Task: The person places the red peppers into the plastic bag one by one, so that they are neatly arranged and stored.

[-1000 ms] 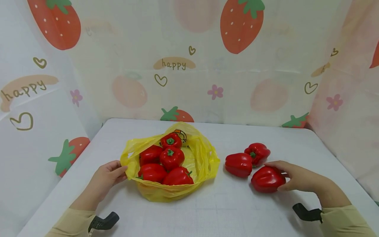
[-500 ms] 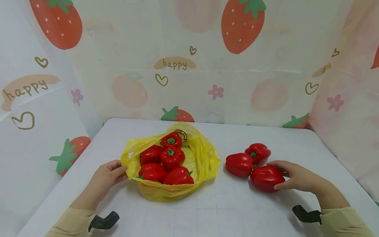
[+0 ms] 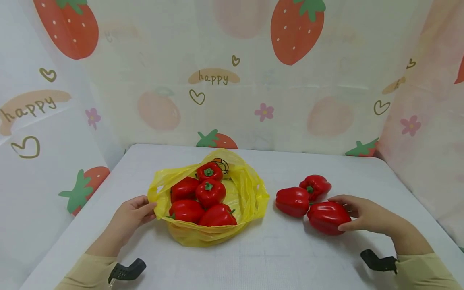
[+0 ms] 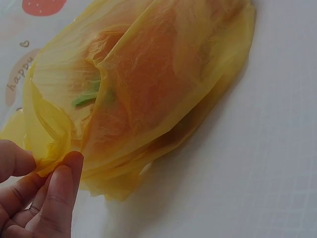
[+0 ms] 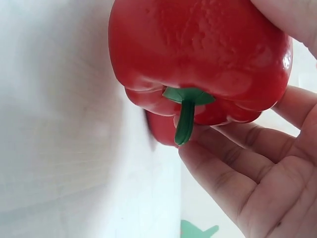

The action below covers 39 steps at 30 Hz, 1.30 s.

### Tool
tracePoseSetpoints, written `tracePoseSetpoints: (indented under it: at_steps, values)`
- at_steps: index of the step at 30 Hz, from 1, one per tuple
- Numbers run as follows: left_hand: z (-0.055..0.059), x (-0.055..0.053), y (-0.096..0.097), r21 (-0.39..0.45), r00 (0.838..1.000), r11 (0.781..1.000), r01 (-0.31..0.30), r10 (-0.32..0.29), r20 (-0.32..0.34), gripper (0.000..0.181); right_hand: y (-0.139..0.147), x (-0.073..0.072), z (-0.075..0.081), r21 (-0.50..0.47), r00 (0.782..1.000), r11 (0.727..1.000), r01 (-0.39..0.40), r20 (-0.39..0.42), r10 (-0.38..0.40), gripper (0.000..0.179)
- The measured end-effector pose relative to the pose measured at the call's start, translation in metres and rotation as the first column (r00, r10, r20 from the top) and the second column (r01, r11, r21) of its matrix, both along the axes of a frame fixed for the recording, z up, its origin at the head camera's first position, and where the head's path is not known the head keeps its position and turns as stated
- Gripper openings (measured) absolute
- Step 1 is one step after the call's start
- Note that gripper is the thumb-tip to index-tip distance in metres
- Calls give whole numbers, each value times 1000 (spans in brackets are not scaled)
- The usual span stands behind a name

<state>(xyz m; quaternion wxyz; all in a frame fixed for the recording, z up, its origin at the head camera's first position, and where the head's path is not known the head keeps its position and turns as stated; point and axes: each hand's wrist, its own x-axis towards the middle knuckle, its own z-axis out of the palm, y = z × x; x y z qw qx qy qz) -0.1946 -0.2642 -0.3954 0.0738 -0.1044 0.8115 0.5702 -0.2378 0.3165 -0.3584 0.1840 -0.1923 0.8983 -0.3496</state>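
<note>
My left hand (image 3: 132,215) pinches the left rim of a yellow plastic bag (image 3: 192,235); the left wrist view shows thumb and fingertips (image 4: 62,183) on the gathered film. The bag's mouth gapes, with several red bell peppers (image 3: 211,193) inside. On the right, my right hand (image 3: 366,215) grips another red bell pepper (image 3: 328,218) from its right side. In the right wrist view the thumb is on one side of that pepper (image 5: 198,44), the fingers on the other, and its green stem (image 5: 185,119) points toward the camera. Whether it touches the table cannot be told.
Two more red bell peppers, one lying on its side (image 3: 292,202) and one behind it (image 3: 315,187), sit just left of the held one. All stand on a white table (image 3: 253,262). A printed curtain (image 3: 290,100) encloses the back and sides.
The pepper at my right hand has tilted and shifted slightly, first left and then back right, as the fingers settled round it. My left hand and the bag stay put.
</note>
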Motion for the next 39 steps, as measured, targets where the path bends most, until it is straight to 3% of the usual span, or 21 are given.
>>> tracePoseSetpoints:
  at_steps: [7, 14, 24, 39]
  values:
    - [0, 0, 0, 8, 1000, 1000, -4, 4, -7, 51, 1, 0, 5, -25, 998, 999, -39, -51, 38, 65]
    - [0, 0, -1, 5, 1000, 1000, 1, -1, -6, 52, 1, 0, 11, -63, 999, 997, -33, -23, 31, 68]
    - [-3, -2, -4, 20, 1000, 1000, 8, -7, -16, 51, 0, 0, 20, -82, 998, 996, -41, -48, 37, 67]
    - [-1, 0, -2, 15, 1000, 1000, -3, 3, -10, 51, -9, -5, 36, -69, 981, 993, -91, -178, 78, 65]
